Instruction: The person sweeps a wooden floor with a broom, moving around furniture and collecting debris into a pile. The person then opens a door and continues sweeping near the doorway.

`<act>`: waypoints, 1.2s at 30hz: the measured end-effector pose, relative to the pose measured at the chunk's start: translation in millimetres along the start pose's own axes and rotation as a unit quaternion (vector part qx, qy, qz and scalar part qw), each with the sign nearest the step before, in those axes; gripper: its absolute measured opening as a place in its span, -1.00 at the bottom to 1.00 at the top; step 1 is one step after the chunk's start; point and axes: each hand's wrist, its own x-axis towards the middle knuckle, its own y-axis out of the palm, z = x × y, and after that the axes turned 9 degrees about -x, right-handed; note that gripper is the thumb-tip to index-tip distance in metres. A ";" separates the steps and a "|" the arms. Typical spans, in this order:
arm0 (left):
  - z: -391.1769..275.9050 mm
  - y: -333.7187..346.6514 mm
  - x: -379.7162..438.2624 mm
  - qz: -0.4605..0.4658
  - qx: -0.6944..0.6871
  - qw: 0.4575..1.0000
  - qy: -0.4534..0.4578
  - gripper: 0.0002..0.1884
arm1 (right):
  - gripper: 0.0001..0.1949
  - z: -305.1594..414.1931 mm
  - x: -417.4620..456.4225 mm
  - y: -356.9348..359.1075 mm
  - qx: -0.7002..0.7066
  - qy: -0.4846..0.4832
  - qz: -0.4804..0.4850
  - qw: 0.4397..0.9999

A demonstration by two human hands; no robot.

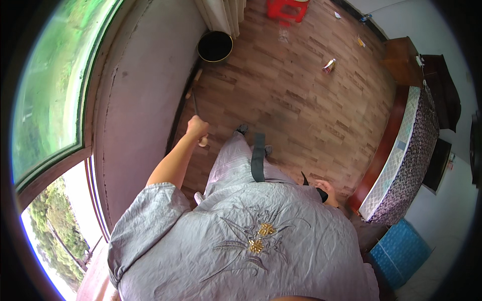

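Observation:
My left hand grips a tool with a pale rounded handle end. A thin dark shaft runs forward from the fist toward the foot of the wall. Close to the shaft's far tip, pale wooden pieces lie along the wall base. At my right side, my right hand is partly hidden by my shirt. Against its palm shows a black object, and a dark pointed piece sticks out nearby; whether the fingers hold either is unclear. A dark grey strap hangs before my legs.
A black bin stands by the curtain. Wood-patterned floor carries a can and scraps of litter. Farther off is a red plastic stool. A bed and a blue box are on the right, a window left.

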 end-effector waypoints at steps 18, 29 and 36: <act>-26.6 70.4 -77.3 0.247 -0.018 0.967 0.056 -0.88 | -0.79 -83.9 40.1 56.2 -0.024 0.048 0.088 0.995; -4.9 110.7 -73.5 0.308 -0.056 0.946 -0.081 -0.40 | -0.62 -104.1 175.8 240.8 -0.552 -0.026 0.370 0.747; -35.5 61.1 -110.3 0.244 0.003 0.967 -0.074 -0.39 | -0.59 -141.7 197.0 254.5 -0.664 -0.033 0.442 0.603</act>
